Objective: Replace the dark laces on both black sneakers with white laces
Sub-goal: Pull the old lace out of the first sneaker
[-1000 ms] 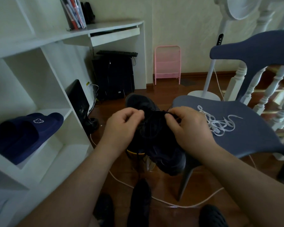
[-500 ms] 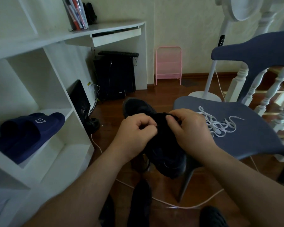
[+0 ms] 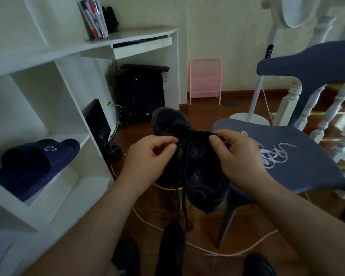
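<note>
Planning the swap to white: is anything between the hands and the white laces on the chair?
Nothing visible blocks them. The white laces lie loose on the blue chair seat, just beside the right hand. Both that hand and the left hand are busy pinching the dark laces on the black sneaker.

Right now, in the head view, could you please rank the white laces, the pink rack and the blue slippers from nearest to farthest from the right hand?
From the right hand:
1. White laces, just right of it on the chair seat.
2. Pink rack, against the far wall, beyond it.
3. Blue slippers, on the shelf at far left.
</note>
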Demonstrator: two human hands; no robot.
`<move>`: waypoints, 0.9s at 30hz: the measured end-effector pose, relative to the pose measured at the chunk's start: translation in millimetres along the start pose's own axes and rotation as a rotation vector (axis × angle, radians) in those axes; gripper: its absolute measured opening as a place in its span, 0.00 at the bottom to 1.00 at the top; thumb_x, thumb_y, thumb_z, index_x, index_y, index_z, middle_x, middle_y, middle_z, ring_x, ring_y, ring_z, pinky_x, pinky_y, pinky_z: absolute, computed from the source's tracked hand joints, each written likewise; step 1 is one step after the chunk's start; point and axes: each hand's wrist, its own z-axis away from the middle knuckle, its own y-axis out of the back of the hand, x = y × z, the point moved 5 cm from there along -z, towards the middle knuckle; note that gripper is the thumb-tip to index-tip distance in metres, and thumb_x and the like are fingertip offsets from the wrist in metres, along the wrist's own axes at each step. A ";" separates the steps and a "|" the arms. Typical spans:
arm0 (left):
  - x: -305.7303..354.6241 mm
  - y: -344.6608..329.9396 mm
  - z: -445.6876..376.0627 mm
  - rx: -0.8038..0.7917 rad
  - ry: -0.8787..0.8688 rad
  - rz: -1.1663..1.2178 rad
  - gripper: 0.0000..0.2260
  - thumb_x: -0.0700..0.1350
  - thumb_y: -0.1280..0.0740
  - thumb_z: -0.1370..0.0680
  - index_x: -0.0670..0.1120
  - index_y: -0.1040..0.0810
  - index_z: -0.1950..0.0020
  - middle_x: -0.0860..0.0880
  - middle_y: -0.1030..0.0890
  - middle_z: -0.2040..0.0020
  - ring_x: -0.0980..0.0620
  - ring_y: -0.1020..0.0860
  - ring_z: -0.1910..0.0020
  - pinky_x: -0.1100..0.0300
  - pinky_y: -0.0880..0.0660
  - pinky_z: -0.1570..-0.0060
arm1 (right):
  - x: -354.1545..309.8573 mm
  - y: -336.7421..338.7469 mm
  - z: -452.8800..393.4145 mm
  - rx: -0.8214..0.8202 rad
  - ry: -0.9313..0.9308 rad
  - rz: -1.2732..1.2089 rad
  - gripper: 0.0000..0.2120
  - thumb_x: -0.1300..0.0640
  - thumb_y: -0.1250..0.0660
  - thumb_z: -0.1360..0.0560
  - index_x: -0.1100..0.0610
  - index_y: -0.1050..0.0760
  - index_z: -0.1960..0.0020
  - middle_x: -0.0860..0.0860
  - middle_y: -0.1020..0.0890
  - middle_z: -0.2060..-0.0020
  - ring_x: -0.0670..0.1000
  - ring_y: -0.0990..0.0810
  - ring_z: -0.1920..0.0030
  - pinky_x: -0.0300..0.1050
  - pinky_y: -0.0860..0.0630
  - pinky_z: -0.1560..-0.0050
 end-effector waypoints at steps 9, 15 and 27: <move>12.0 -0.4 -0.5 -0.013 -0.244 -0.277 0.10 0.45 0.26 0.20 0.59 0.13 0.42 0.62 0.21 0.49 0.59 0.22 0.48 0.58 0.23 0.46 | -7.6 3.0 1.8 -0.025 0.105 -0.008 0.08 0.53 0.34 0.17 0.51 0.16 0.46 0.42 0.18 0.60 0.42 0.21 0.56 0.29 0.31 0.59; 11.7 1.3 -2.9 -0.006 -0.206 -0.216 0.13 0.41 0.25 0.22 0.61 0.19 0.56 0.62 0.20 0.52 0.61 0.22 0.49 0.61 0.26 0.48 | -10.0 0.8 3.7 -0.032 0.164 0.023 0.08 0.54 0.34 0.17 0.56 0.16 0.47 0.47 0.17 0.58 0.44 0.22 0.55 0.36 0.28 0.55; 3.0 -1.6 -0.9 -0.064 -0.020 0.093 0.06 0.50 0.33 0.21 0.62 0.20 0.47 0.54 0.23 0.51 0.58 0.24 0.52 0.64 0.27 0.50 | -5.3 -0.8 1.8 -0.058 -0.016 -0.194 0.09 0.53 0.35 0.17 0.46 0.18 0.53 0.41 0.18 0.65 0.42 0.20 0.63 0.31 0.31 0.67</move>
